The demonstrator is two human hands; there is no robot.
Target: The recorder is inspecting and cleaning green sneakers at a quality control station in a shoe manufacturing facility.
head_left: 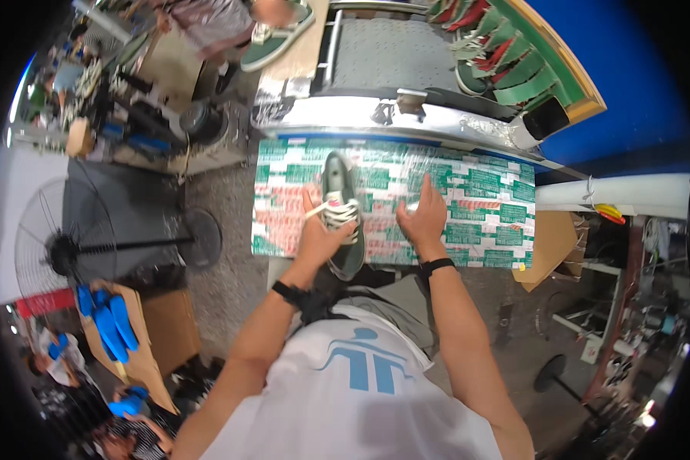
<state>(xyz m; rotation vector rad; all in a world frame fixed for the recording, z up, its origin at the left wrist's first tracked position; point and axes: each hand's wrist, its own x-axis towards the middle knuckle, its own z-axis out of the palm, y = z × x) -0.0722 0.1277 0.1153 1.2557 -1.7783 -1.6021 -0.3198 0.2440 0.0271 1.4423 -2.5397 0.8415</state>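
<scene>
1. Across the white laces (347, 215) of a dark green sneaker (343, 198), the thumb of the left hand (322, 239) is laid; the shoe is gripped at its left side, its toe turned toward the body.
2. By the right hand (425, 218), nothing can clearly be seen held: its index finger is stretched forward, its thumb spread away; a pale glint between them cannot be identified.
3. As judged, the step in hand is the steadying of the sneaker by one hand; a move on the laces would call for the right fingers to be brought leftward.
4. Beneath, the worktop (483, 238) is covered with repeated green, white and reddish printed labels, not transcribed here. On the shoe's tongue, a small reddish mark is too small to be read.
5. On the white shirt (284, 429), a blue figure (364, 356) is printed.
6. Beyond the worktop, another sneaker (272, 50) is seen.
</scene>
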